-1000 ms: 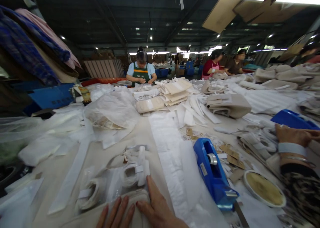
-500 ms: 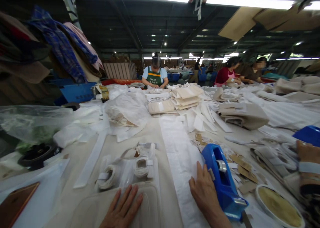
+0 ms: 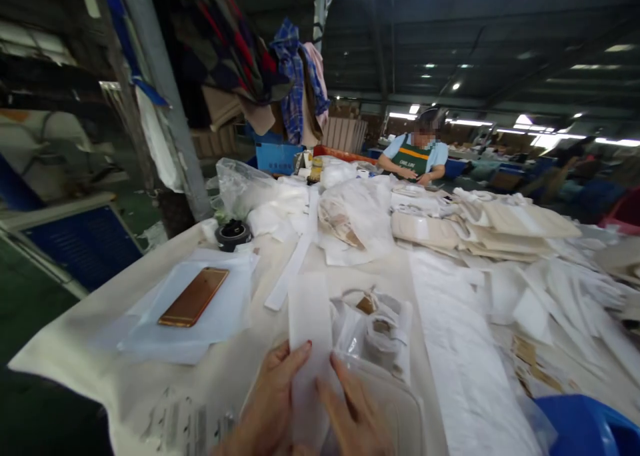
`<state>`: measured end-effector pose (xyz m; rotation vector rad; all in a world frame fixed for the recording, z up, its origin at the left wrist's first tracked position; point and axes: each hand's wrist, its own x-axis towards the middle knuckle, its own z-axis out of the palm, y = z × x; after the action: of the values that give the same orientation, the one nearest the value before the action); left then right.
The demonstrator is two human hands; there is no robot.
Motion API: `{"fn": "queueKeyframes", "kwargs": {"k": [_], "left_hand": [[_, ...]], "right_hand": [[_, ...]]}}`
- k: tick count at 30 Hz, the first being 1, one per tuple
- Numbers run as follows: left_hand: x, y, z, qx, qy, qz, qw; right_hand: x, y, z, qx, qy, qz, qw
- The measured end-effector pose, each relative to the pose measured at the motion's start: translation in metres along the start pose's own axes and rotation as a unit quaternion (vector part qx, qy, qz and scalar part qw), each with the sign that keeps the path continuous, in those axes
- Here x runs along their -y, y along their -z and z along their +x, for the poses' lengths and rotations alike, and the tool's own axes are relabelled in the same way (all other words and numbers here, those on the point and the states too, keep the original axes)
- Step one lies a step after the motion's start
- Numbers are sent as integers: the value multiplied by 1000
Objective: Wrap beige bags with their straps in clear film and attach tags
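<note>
A long white strip [image 3: 310, 316] stands out in front of me above the table. My left hand [image 3: 273, 393] is closed on its left edge, the thumb lying on top. My right hand [image 3: 353, 409] is at the strip's right side, slightly blurred, with fingers apart and two fingertips against it. Under and beside the right hand lies a beige flat piece in a clear bag [image 3: 405, 406]. Farther up on that bag sit coiled white cord [image 3: 384, 333] and a brown tag [image 3: 367, 303].
A phone [image 3: 195, 297] rests on white sheets [image 3: 227, 309] at left. A blue tape dispenser [image 3: 583, 419] is at lower right. Folded beige pieces [image 3: 520, 223] are stacked behind white padding [image 3: 455, 349]. A person [image 3: 417, 153] works across the table.
The view has swung left. My left hand has left the flat bagged piece and grips a white strip. My right hand has moved from beside the tape dispenser to the strip.
</note>
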<state>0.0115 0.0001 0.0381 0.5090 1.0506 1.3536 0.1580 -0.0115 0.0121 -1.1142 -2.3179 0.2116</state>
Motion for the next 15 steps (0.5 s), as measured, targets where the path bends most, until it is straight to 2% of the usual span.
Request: {"fn": "queueKeyframes", "kwargs": {"k": [2, 4, 7, 10, 12, 15], "left_hand": [[-23, 21, 5, -25, -2, -37, 999], [-44, 46, 11, -62, -9, -46, 997], [-60, 77, 17, -120, -31, -38, 992], [-56, 94, 22, -146, -20, -29, 989], [-49, 98, 27, -148, -5, -28, 989], [-41, 101, 38, -128, 16, -25, 991]], "right_hand": [[5, 10, 35, 29, 58, 17, 998], [12, 13, 73, 86, 111, 33, 990], [19, -7, 115, 156, 144, 3, 977], [12, -42, 126, 150, 151, -64, 975], [-1, -61, 122, 115, 163, -75, 977], [-19, -78, 111, 45, 185, -41, 981]]}}
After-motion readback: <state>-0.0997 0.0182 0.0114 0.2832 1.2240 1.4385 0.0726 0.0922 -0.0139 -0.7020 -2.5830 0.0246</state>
